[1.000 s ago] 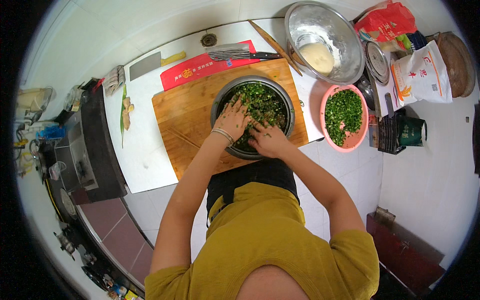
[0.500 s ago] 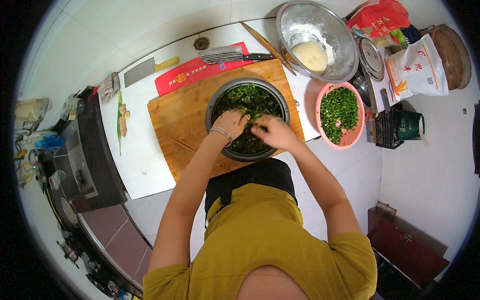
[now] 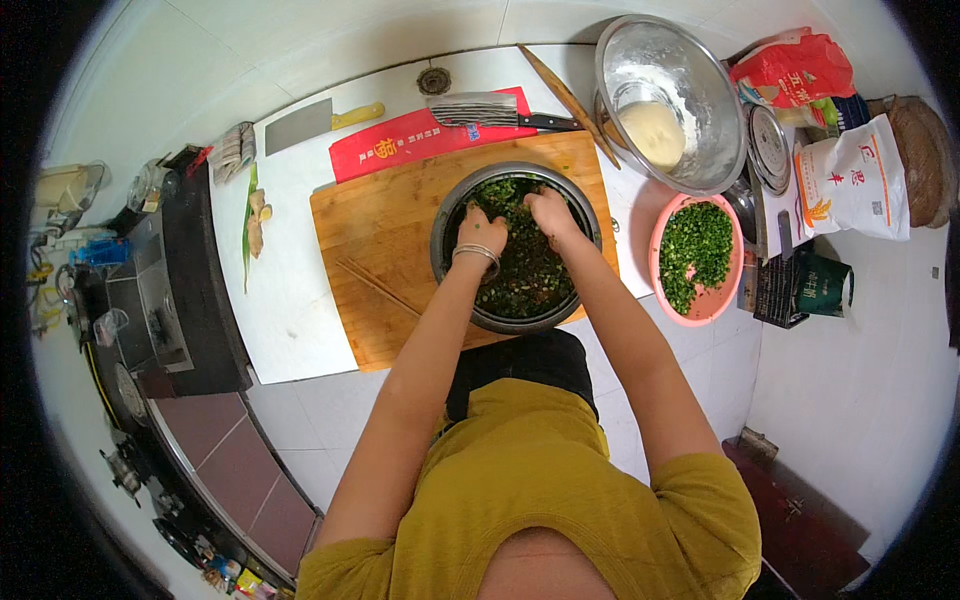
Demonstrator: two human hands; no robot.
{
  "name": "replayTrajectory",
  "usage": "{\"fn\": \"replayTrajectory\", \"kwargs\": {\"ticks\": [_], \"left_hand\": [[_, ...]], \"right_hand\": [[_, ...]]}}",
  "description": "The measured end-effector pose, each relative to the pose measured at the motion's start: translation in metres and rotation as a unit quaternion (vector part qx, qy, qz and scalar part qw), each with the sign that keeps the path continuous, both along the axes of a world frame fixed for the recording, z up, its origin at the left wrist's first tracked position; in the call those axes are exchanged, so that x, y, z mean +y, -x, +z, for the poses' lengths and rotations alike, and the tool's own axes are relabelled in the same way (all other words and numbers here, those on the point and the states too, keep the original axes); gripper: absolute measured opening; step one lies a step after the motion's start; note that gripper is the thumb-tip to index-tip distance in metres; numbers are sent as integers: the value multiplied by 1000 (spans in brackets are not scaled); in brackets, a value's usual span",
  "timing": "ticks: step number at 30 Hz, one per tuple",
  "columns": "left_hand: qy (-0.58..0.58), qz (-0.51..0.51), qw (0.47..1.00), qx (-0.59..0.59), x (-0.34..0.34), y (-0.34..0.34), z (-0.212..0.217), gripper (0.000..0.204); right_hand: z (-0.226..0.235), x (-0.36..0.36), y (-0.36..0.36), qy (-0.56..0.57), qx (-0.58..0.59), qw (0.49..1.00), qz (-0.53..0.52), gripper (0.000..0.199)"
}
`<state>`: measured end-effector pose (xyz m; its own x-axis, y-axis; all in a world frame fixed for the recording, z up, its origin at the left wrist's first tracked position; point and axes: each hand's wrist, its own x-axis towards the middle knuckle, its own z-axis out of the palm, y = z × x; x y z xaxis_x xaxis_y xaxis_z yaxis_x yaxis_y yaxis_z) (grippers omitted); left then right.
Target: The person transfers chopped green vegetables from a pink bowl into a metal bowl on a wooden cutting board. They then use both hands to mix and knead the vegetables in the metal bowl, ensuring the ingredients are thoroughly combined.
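Observation:
A dark round bowl [image 3: 592,225] holds a wet mix of chopped greens [image 3: 530,285] and stands on a wooden cutting board [image 3: 385,225]. Both of my hands are down in it. My left hand [image 3: 481,233], with bangles at its wrist, curls into the greens at the left; its fingertips are buried. Toward the far right wall my right hand [image 3: 550,212] is closed in the mix, its fingers bent and partly hidden. Bits of green cling to the skin. A pair of chopsticks [image 3: 378,287] lies on the board, left of the bowl.
Right of the board are a pink basin [image 3: 656,250] of chopped greens and a steel bowl [image 3: 722,150] with dough. Behind lie a slotted-looking knife [image 3: 480,109], a cleaver [image 3: 300,127], a red packet [image 3: 385,147] and a wooden rolling pin [image 3: 560,95]. Ginger [image 3: 256,225] lies left.
My hands were together over the bowl's middle; now they are apart, deeper in the greens and closer to its far side. The whole view has shifted slightly.

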<state>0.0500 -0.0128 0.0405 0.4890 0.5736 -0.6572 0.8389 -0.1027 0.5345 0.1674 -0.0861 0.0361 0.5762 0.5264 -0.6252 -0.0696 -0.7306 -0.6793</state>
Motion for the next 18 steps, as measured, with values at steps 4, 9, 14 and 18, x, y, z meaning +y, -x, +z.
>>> {"fn": "replayTrajectory", "kwargs": {"ticks": [4,9,14,18], "left_hand": [[15,22,1000,-2,4,-8,-7,55],[1,37,999,-27,-1,-11,-28,58],[106,79,988,-84,1,4,-13,59],[38,52,986,-154,-6,21,2,42]], "right_hand": [[-13,3,-7,32,20,999,-39,31],[-41,-2,-23,5,85,996,-2,34],[15,-4,4,-43,47,998,-21,33],[1,-25,-2,-134,110,985,13,27]]}}
